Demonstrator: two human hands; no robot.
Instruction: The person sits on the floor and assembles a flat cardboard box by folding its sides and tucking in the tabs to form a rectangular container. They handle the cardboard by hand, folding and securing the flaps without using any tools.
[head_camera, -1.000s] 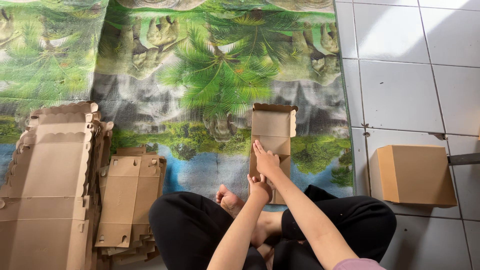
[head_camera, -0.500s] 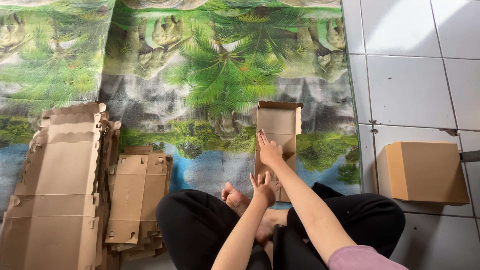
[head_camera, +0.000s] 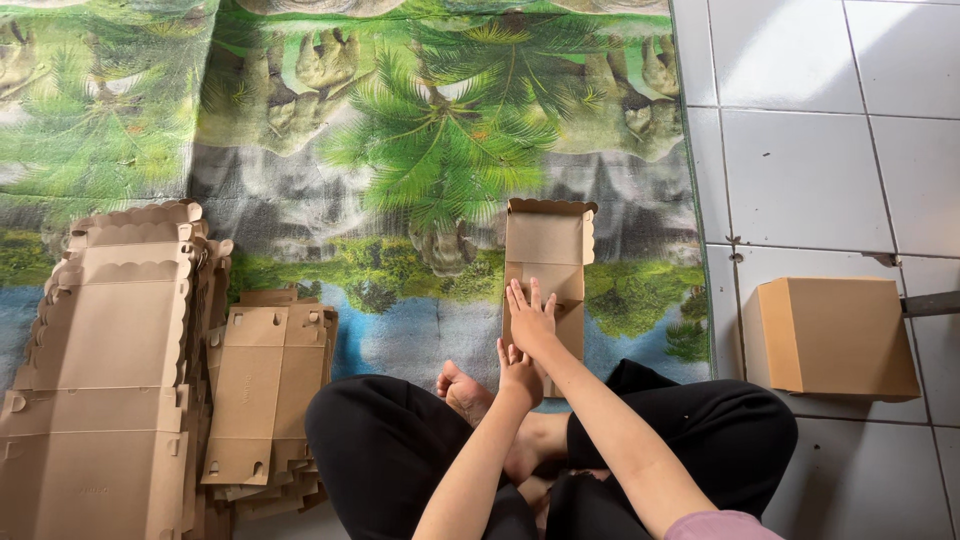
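A flat brown cardboard box blank (head_camera: 547, 250) with a scalloped far edge lies on the printed mat in front of my crossed legs. My right hand (head_camera: 531, 318) presses flat on its middle, fingers spread. Just below it, my left hand (head_camera: 519, 375) rests at the blank's near edge, fingers curled against the cardboard. My bare foot (head_camera: 462, 390) sits to the left of the hands.
Two stacks of flat cardboard blanks lie at the left, a large one (head_camera: 100, 380) and a smaller one (head_camera: 265, 385). An assembled brown box (head_camera: 835, 335) stands on the white tiles at the right. The jungle-print mat (head_camera: 400, 130) covers the floor ahead.
The view has shifted slightly. My right hand has slid a little along the blank and stays pressed on it; my left hand stays at the near edge.
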